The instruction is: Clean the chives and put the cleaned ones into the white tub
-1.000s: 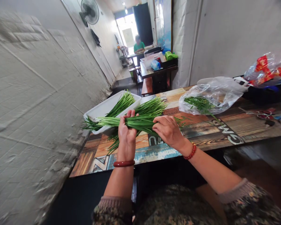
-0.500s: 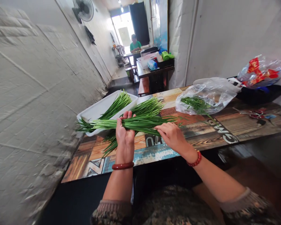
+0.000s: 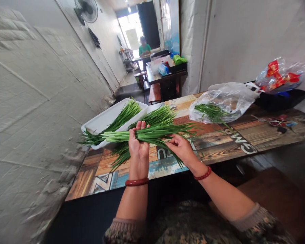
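A long bunch of garlic chives [image 3: 159, 133] lies across my left hand [image 3: 139, 149], palm up, the fingers curled behind it and the thumb at its near side. The pale stalks point left and the green leaf tips spread right. With fingertips pinched, my right hand [image 3: 181, 149] grips some leaves at the near side of the bunch; several leaves hang down beside it. Under and behind the bunch, a pile of chives [image 3: 160, 116] rests on the table. More chives [image 3: 125, 113] lie in a white tray [image 3: 95, 123] at the left.
The patterned wooden table [image 3: 152, 168] carries a clear plastic bag [image 3: 235, 101] with greens in it. Scissors [image 3: 265, 120] lie at the right, near a black container [image 3: 282, 100] under red-printed plastic packaging [image 3: 274, 73]. Farther back, a person in green [image 3: 144, 49] sits at another table.
My right hand has moved slightly down and left, and several leaves now hang down beside it. My left hand still supports the bunch. The camera view has shifted slightly.
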`<state>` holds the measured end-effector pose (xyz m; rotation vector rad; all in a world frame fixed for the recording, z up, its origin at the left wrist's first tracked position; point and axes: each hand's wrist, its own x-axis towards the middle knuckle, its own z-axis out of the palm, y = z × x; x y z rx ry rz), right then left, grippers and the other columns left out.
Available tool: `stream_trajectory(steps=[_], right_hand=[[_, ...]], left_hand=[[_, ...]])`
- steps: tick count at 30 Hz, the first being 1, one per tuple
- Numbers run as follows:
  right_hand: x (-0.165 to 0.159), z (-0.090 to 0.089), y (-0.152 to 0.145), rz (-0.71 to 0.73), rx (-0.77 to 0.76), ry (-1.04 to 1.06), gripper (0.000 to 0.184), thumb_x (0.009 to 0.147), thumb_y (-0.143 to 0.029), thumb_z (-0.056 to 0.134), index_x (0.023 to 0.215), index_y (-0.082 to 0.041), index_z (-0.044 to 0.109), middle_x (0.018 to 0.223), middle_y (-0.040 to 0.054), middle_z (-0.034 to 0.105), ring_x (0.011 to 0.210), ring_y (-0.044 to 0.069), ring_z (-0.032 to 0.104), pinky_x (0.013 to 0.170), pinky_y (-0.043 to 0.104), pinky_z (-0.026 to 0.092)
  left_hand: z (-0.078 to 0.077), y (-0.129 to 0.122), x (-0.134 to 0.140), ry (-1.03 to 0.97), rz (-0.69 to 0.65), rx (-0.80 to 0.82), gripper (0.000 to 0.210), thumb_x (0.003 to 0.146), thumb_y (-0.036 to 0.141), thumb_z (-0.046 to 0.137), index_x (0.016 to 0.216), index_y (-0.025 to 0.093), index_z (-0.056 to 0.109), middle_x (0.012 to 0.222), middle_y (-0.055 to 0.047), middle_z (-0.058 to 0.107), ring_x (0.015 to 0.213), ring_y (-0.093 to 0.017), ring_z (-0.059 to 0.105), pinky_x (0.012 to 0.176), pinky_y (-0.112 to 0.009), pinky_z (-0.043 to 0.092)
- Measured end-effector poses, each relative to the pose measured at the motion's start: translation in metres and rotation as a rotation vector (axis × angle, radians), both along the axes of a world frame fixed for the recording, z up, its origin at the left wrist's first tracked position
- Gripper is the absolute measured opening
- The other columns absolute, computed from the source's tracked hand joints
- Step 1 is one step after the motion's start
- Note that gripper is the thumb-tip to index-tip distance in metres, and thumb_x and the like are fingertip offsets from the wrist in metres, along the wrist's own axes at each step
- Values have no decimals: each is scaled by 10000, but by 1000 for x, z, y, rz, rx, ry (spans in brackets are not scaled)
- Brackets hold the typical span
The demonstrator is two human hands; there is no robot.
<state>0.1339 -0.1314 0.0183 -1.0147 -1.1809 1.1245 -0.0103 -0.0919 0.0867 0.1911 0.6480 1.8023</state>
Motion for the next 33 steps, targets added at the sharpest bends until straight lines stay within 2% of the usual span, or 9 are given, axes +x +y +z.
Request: stream_trajectory(steps=[4,6,13,19,21,24,28,30,33], right_hand=[[-5,6,-2,77,-52,249,297,700,-424,736,877,-190,690,861,27,741,802,182,671,802,317,514],[-8,5,-1,73,-58,271,323,692,-438,742,903,-196,703,927,38,752,865,202,682,863,349,513],[-9,-13,1,-65,32,-39,220,772,-424,669,797,-210,714,844,52,754,787,214,679,790,354,519],[3,-20,-4,-118,56,-72,236,809,-427,625,784,-200,686,760,28,688,701,168,610,691,300,492],[7,-19,-6,-129,81,-53,220,808,-411,626,766,-198,663,751,16,649,691,153,573,667,284,470],[13,-12,-9,-122,58,52,204,786,-393,647,741,-195,633,736,-2,600,692,138,538,664,269,450],[24,-2,-12,-110,-44,224,220,758,-399,679,726,-196,602,662,-23,549,627,115,496,606,242,420],[33,3,-13,-135,-66,312,241,744,-416,697,734,-202,587,665,-25,548,597,105,484,550,227,395],[48,10,-17,-155,-27,346,248,759,-429,700,766,-209,585,715,-15,582,609,101,508,526,216,386]], left_hand=[[-1,-1,3,4,-6,-11,305,1015,263,341,764,163,482,981,-75,714,1074,-205,674,982,-454,502],[-3,-1,4,2,3,-25,304,1013,260,345,759,163,480,966,-73,715,1067,-207,677,980,-453,504],[-11,3,6,25,5,-24,332,1020,281,316,757,165,484,958,-70,716,1016,-198,694,977,-448,505],[-14,3,5,63,10,-35,313,1018,265,315,770,168,478,974,-71,709,996,-181,695,983,-440,501],[-13,3,6,69,25,-53,295,1019,251,320,782,165,475,935,-66,705,930,-166,705,952,-418,522],[-12,2,8,79,67,-109,269,1018,243,344,795,162,471,787,-27,668,728,-119,684,858,-352,560],[-14,5,5,71,56,-97,297,1016,250,372,737,169,434,581,61,500,476,-54,510,676,-241,544],[-16,7,3,66,39,-66,319,1017,253,365,712,174,417,552,72,445,451,-49,465,621,-214,516],[-18,8,2,66,38,-54,314,1015,249,367,718,172,432,566,66,463,478,-54,488,658,-227,529]])
